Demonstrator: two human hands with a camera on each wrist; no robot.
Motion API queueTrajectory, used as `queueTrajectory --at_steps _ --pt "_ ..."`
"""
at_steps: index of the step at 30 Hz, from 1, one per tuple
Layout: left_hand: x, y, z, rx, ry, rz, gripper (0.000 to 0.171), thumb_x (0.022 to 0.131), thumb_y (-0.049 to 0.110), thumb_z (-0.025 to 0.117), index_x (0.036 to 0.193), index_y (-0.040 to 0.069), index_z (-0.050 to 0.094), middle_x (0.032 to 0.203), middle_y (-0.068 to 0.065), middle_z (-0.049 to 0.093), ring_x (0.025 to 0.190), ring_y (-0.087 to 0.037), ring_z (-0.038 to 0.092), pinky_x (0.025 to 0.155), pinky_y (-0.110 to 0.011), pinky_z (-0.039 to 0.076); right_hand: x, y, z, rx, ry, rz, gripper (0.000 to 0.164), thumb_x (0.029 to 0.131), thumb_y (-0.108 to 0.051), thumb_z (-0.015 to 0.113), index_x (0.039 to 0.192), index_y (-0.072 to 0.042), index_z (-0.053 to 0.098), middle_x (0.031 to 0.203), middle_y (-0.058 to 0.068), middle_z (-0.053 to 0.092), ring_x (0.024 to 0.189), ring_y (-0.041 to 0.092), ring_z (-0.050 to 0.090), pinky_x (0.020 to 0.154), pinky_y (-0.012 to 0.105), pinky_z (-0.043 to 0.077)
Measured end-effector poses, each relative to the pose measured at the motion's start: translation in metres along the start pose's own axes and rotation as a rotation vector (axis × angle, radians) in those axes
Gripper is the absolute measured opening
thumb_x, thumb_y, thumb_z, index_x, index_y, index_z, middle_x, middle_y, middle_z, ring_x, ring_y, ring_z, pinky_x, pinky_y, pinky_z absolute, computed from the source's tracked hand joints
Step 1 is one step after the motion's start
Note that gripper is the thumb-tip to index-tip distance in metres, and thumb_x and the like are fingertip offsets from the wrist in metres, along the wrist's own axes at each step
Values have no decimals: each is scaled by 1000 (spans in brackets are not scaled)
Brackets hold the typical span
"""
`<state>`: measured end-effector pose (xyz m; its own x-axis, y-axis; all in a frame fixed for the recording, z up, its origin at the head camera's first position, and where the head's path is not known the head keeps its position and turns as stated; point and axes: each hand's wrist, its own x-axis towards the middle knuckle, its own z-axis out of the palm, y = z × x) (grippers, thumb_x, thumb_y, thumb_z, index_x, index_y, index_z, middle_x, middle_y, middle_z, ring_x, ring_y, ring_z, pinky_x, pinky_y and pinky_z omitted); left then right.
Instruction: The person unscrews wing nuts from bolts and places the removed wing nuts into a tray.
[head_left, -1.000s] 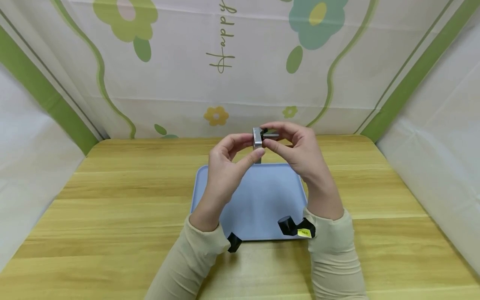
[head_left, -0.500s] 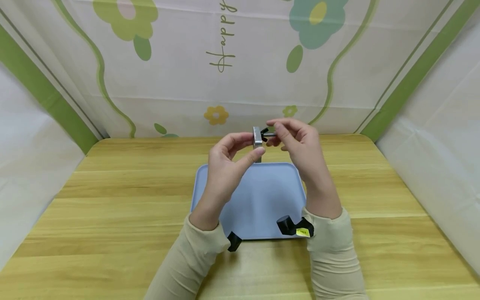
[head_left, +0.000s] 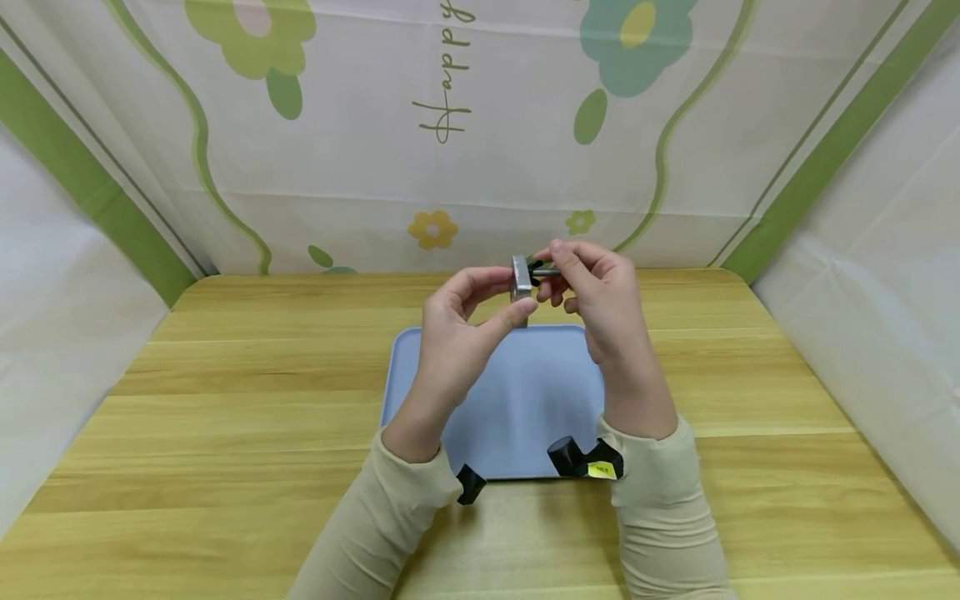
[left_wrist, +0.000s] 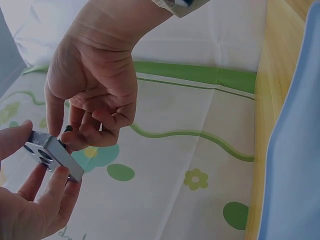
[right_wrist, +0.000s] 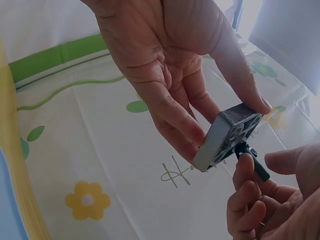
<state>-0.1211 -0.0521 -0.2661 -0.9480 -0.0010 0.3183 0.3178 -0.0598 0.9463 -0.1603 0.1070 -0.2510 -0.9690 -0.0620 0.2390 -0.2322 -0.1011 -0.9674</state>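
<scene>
My left hand (head_left: 457, 337) holds a small silver metal block (head_left: 521, 282) by its edges, thumb on one side and fingertips on the other. The left wrist view shows round holes in the block's face. From its far face a threaded bolt (right_wrist: 261, 170) sticks out toward the right hand, with a black wing nut (right_wrist: 244, 149) on it close to the block. My right hand (head_left: 611, 304) has its curled index finger against the wing nut. Its thumb (right_wrist: 282, 161) stands off beside the bolt's free end, apart from it in the right wrist view.
Below the hands a light-blue tray (head_left: 517, 408) lies on the wooden table (head_left: 225, 433). A white cloth (head_left: 510, 175) with printed flowers hangs behind the table's far edge. Black mounts (head_left: 572, 457) are strapped at both sleeve cuffs.
The right thumb has lifted off the wing nut and moved out past the bolt, uncovering the nut. Both hands and the block have shifted slightly; the left hand keeps its hold.
</scene>
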Motion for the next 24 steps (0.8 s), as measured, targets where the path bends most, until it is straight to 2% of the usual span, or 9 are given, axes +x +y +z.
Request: queueTrajectory --at_steps 10,24 --pt "0 -1 1 2 -1 16 34 84 6 79 115 1 66 117 -11 67 113 -16 63 84 -30 61 0 2 2 -39 7 6 25 97 -18 65 74 -23 72 62 -8 62 60 8 58 51 20 34" --pt "1 -3 1 1 5 19 34 84 5 78 116 0 65 118 -11 67 113 -16 63 84 -30 61 1 0 -2 -42 -62 25 27 97 -12 63 75 -25 74 74 -9 68 71 8 64 61 21 49"
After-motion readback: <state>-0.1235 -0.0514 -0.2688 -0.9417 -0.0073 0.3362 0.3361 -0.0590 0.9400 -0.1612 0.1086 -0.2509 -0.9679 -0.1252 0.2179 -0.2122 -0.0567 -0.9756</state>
